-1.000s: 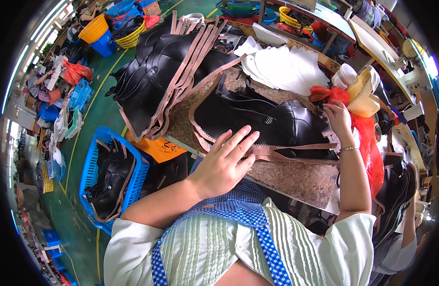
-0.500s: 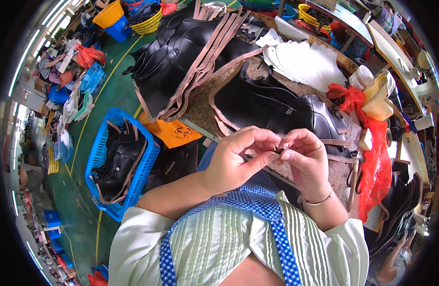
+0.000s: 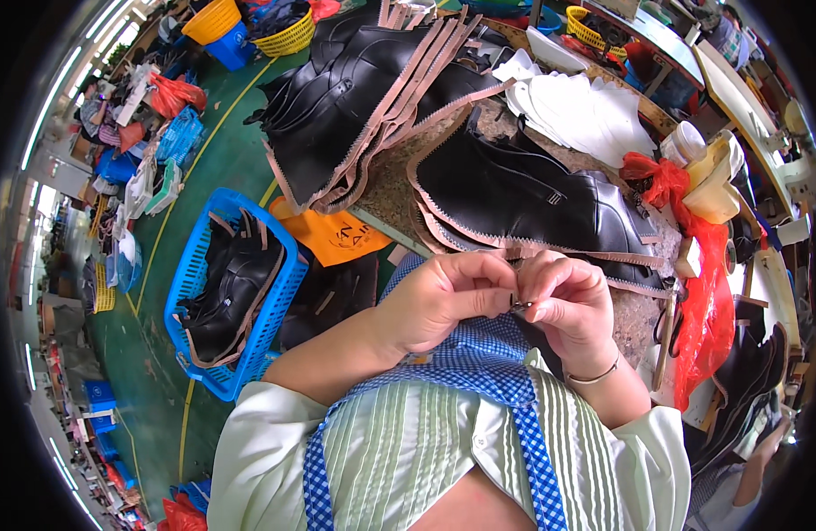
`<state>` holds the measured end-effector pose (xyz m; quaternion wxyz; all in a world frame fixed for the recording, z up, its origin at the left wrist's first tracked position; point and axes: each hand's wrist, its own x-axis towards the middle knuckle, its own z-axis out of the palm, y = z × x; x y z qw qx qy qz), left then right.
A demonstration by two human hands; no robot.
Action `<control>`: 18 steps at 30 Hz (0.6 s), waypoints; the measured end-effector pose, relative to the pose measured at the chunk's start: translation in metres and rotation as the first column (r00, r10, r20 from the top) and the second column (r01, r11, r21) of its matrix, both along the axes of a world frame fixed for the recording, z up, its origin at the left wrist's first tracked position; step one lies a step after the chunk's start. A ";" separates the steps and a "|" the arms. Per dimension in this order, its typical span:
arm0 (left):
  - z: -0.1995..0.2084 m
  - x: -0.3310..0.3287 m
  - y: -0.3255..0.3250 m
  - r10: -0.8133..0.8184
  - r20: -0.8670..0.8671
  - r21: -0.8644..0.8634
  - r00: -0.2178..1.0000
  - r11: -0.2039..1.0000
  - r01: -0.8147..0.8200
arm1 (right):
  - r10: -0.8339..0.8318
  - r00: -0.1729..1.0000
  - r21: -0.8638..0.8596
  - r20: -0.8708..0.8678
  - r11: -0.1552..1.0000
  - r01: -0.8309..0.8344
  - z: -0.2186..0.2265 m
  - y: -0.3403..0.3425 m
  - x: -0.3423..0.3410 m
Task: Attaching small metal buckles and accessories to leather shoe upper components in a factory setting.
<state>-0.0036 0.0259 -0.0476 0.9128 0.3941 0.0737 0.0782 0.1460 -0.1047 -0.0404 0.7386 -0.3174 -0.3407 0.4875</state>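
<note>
My two hands meet in front of my chest, over the near edge of the worktable (image 3: 394, 181). Between their fingertips is a small dark metallic piece (image 3: 519, 306), too small and covered to name. My left hand (image 3: 439, 301) pinches it from one side, thumb against forefinger. On the other side my right hand (image 3: 569, 301) pinches it too, fingers curled. Just beyond my hands lie black leather boot uppers (image 3: 532, 199) with brown zigzag-cut edges. A larger pile of such uppers (image 3: 324, 115) sits farther left on the table.
A blue plastic basket (image 3: 284, 296) with black uppers stands at left, near an orange bag (image 3: 337, 237). White cut pieces (image 3: 585, 115) lie at the back. To the right are a white tub (image 3: 685, 142), a red plastic bag (image 3: 704, 319) and another person's arm (image 3: 755, 469).
The view has shifted slightly, so the surroundings sit farther right. My fingers have closed more tightly together around the small piece, hiding more of it.
</note>
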 end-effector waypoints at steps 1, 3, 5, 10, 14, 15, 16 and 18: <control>0.002 0.000 0.003 -0.002 0.001 0.001 1.000 1.000 0.002 | -0.006 1.000 -0.018 0.016 1.000 0.006 0.001 0.001 -0.001; 0.009 -0.001 0.008 -0.048 0.051 0.011 0.998 0.999 0.047 | -0.020 0.999 -0.021 0.043 1.000 0.021 -0.003 0.002 -0.002; 0.015 -0.004 0.004 -0.017 0.007 0.071 1.000 0.997 0.017 | -0.007 1.000 -0.024 0.012 1.000 0.008 -0.002 0.001 -0.004; 0.006 -0.004 0.004 -0.047 0.116 -0.025 0.992 0.998 0.051 | -0.104 0.958 0.035 0.265 0.995 0.098 0.008 0.001 -0.007; 0.011 -0.003 -0.002 -0.114 0.089 -0.377 0.989 0.916 0.139 | -0.330 0.572 0.284 0.751 0.944 0.170 0.024 0.004 0.004; 0.011 -0.004 -0.003 -0.111 0.088 -0.377 0.990 0.916 0.136 | -0.370 0.477 0.346 0.797 0.928 0.141 0.026 0.005 0.005; 0.012 -0.004 -0.005 -0.122 0.041 -0.420 0.992 0.899 0.128 | -0.414 0.375 0.404 0.830 0.908 0.108 0.028 0.005 0.006; 0.016 -0.006 -0.007 -0.134 -0.005 -0.459 0.991 0.881 0.117 | -0.451 0.299 0.458 0.841 0.888 0.053 0.032 0.003 0.006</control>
